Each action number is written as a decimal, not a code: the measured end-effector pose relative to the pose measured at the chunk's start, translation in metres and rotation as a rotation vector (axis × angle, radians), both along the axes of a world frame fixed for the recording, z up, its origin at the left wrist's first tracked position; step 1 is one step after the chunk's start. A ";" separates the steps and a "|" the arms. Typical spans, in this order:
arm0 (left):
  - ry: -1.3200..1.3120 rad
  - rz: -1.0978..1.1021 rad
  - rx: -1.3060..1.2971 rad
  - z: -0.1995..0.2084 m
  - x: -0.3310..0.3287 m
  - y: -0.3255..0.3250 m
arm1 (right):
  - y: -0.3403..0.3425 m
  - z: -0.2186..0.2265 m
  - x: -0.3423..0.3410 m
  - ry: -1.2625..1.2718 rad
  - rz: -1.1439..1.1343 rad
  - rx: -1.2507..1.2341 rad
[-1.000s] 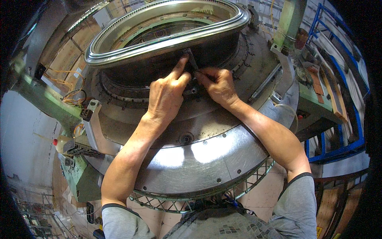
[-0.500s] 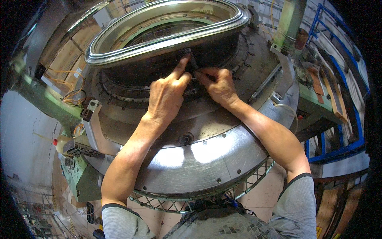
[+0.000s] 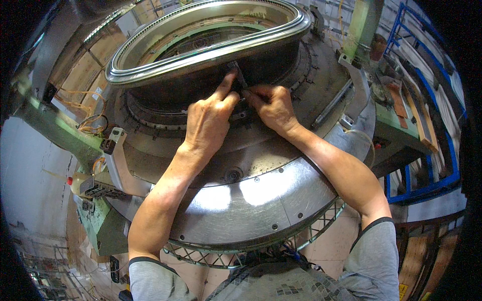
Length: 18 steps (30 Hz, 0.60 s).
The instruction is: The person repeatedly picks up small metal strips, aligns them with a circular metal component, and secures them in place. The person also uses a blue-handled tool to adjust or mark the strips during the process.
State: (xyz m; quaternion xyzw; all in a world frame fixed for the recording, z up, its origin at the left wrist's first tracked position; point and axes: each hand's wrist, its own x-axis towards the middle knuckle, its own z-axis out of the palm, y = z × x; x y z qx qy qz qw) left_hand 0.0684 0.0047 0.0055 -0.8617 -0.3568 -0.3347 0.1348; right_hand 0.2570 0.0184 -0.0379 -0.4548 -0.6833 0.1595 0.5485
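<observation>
A: Head view, now. Both hands sit at about 12 o'clock from picture centre, on the dark side wall (image 3: 165,88) of the big round machine, just under the bright metal ring (image 3: 150,60).

B: Left hand?

A: Left hand (image 3: 208,120) lies knuckles up, index finger stretched to 12 o'clock and pressed on a thin dark tool (image 3: 236,72) standing against the wall. Other fingers curled. Whether it actually grips the tool, can't tell; the fingers hide it.

B: Right?

A: Right hand (image 3: 273,108), just beside the left at its 3 o'clock, fingers bent and pinched toward the foot of the same tool. Contact point is hidden too, so grasp unclear. The two hands touch or nearly touch.

B: Surroundings?

A: Grey steel flange plate (image 3: 261,200) at 6 o'clock under both forearms, wire mesh guard (image 3: 321,228) along its lower rim. Green frame (image 3: 98,226) at 8 o'clock with a small red-capped bottle (image 3: 75,181) near it. Blue railing (image 3: 427,175) at 3 o'clock. Grey sleeves at the bottom edge.
</observation>
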 end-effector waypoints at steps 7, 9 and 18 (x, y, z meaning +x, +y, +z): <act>0.005 -0.002 0.012 0.000 0.000 0.000 | -0.002 0.003 0.000 0.004 0.011 -0.013; 0.006 0.000 0.010 0.000 0.000 0.000 | -0.002 0.003 0.000 0.009 0.012 0.001; 0.018 -0.005 0.015 -0.002 -0.001 0.003 | 0.000 0.002 0.000 0.004 -0.011 -0.020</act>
